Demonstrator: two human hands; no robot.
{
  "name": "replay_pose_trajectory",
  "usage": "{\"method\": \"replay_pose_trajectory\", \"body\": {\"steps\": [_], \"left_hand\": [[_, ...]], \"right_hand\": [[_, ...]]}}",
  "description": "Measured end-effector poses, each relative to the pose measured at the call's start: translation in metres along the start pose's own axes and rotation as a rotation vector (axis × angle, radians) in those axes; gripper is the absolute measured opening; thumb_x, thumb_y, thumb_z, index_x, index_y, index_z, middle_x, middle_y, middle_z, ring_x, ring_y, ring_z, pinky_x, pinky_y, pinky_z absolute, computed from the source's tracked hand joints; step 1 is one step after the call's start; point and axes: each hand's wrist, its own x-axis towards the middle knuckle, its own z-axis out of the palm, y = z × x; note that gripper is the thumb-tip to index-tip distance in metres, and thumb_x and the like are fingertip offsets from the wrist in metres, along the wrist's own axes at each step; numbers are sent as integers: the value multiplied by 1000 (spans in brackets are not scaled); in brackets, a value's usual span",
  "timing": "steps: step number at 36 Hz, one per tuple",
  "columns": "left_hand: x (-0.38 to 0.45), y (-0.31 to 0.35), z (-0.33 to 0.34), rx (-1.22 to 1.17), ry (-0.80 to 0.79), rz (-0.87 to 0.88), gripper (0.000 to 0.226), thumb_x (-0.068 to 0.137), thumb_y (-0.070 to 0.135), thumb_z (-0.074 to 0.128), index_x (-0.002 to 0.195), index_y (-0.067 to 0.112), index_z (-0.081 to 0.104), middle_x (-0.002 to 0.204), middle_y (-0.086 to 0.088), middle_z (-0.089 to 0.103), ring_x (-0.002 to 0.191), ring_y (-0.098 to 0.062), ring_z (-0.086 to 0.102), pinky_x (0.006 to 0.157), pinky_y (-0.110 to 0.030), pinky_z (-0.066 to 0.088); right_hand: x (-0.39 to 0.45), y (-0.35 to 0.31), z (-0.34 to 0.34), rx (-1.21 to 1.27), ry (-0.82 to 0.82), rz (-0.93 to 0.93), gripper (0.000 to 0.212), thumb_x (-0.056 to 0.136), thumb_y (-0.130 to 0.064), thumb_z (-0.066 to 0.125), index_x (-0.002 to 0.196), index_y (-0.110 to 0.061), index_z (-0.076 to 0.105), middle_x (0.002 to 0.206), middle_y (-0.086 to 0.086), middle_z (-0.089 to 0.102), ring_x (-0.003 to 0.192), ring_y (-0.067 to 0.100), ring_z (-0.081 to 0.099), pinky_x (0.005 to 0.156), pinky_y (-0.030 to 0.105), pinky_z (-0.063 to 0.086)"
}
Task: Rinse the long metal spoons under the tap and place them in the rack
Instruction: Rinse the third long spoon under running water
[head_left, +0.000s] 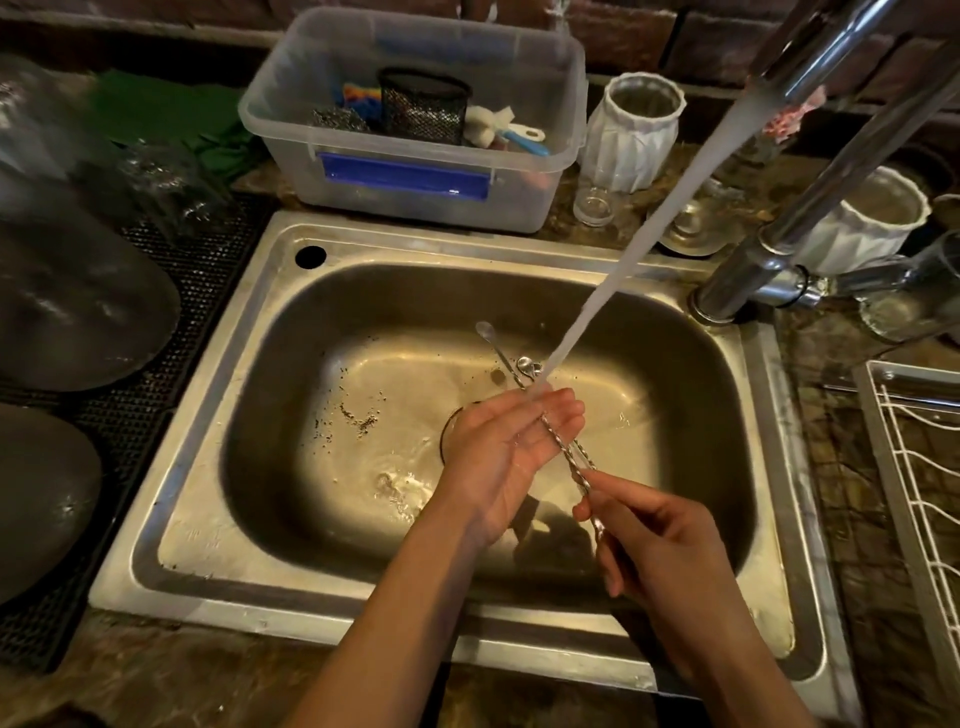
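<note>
Head view. Steel sink (218, 426): basin floor open left of the hands. Right hand (654, 540) pinches twisted-handled long spoons (563, 449); left hand (511, 441), fingers straight, cups them under the tap stream (623, 260). Wire rack (914, 467) beyond right rim; tap (810, 208) between.

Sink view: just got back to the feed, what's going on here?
A person is rinsing long metal spoons over the sink. The right hand pinches the twisted handles, while the open left hand cups under the shafts where the tap water lands. The spoon bowls stick out past the left hand's fingertips. The wire rack sits to the right of the sink; no spoons are visible in the part shown.
</note>
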Motion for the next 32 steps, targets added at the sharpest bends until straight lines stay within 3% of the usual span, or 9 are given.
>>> {"method": "replay_pose_trajectory", "body": {"steps": [4, 9, 13, 19, 23, 27, 30, 32], "left_hand": [[1, -5, 0, -43, 40, 3, 19, 93, -7, 56, 109, -12, 65, 99, -28, 72, 90, -32, 74, 77, -36, 60], [0, -8, -1, -35, 65, -2, 19, 96, -7, 51, 109, -11, 63, 97, -27, 73, 89, -33, 75, 77, -37, 60], [-1, -10, -1, -43, 95, 15, 18, 96, -8, 48, 106, -11, 63, 95, -27, 72, 86, -32, 75, 75, -37, 61], [-3, -10, 0, -72, 114, 22, 18, 96, -10, 48, 98, -12, 66, 91, -27, 72, 82, -32, 75, 72, -37, 62], [-4, -11, 0, -104, 129, 21, 15, 93, -10, 52, 97, -13, 66, 90, -27, 73, 82, -30, 75, 70, -35, 61], [-4, -8, 0, -174, 155, -18, 19, 73, -10, 65, 90, -14, 71, 87, -25, 72, 74, -27, 74, 67, -32, 62], [-2, -12, -5, -228, 207, -62, 24, 85, -14, 56, 107, -9, 62, 84, -23, 71, 71, -25, 73, 64, -32, 62], [-1, -16, -9, -266, 210, -82, 22, 94, -15, 45, 101, 0, 60, 83, -23, 71, 75, -25, 73, 68, -35, 63]], "right_hand": [[-9, 3, -5, 14, 21, 34, 25, 96, -12, 59, 95, -24, 80, 45, 12, 56, 33, 14, 40, 38, 20, 38], [-19, 7, -10, -51, 8, 23, 30, 96, -10, 59, 97, -32, 80, 67, 16, 69, 33, 15, 44, 46, 30, 50], [-24, 7, -12, -107, 16, 13, 30, 95, -13, 60, 92, -35, 80, 59, 25, 65, 33, 16, 45, 41, 17, 41], [-32, 2, -11, -172, 29, 52, 22, 96, -13, 60, 94, -23, 79, 36, 10, 52, 33, 18, 46, 41, 19, 44], [-39, -3, -12, -221, 24, 16, 26, 95, -12, 61, 91, -30, 79, 43, 15, 60, 31, 16, 49, 42, 17, 44], [-49, -10, -10, -195, 43, 20, 28, 93, -3, 62, 86, -24, 80, 54, 6, 68, 28, 13, 50, 37, 15, 42], [-55, -8, -11, -260, 64, 13, 27, 94, -4, 61, 90, -24, 79, 54, -2, 68, 28, 14, 50, 39, 14, 43], [-59, -7, -11, -279, 71, 14, 28, 94, -5, 60, 92, -25, 79, 53, -3, 67, 28, 14, 50, 41, 14, 44]]}}
